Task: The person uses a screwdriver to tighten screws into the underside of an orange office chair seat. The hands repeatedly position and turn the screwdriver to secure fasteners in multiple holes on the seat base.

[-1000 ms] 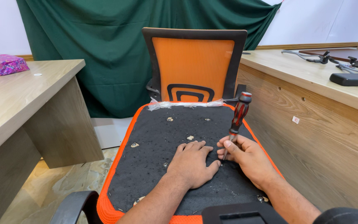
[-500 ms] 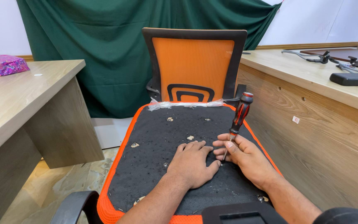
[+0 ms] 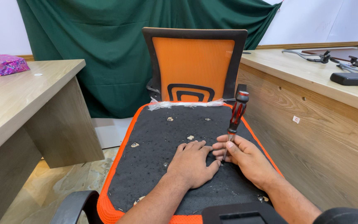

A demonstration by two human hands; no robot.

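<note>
An office chair lies with the black fabric underside of its seat (image 3: 158, 141) facing up, rimmed in orange, its orange backrest (image 3: 193, 68) upright behind. My left hand (image 3: 193, 164) rests flat on the fabric, fingers spread. My right hand (image 3: 243, 157) pinches the lower shaft of a screwdriver with a red and black handle (image 3: 237, 114), which stands nearly upright, its tip on the seat beside my left fingertips. Several small screw holes (image 3: 190, 137) show in the fabric.
A wooden desk (image 3: 17, 99) stands on the left with a shiny pink packet (image 3: 3, 65). A long wooden counter (image 3: 311, 108) runs along the right, carrying cables and a dark flat device (image 3: 353, 78). A green curtain (image 3: 104, 45) hangs behind. A black armrest (image 3: 73, 207) lies at the bottom left.
Both hands stay in nearly the same place. My right hand's fingers have shifted slightly on the screwdriver shaft.
</note>
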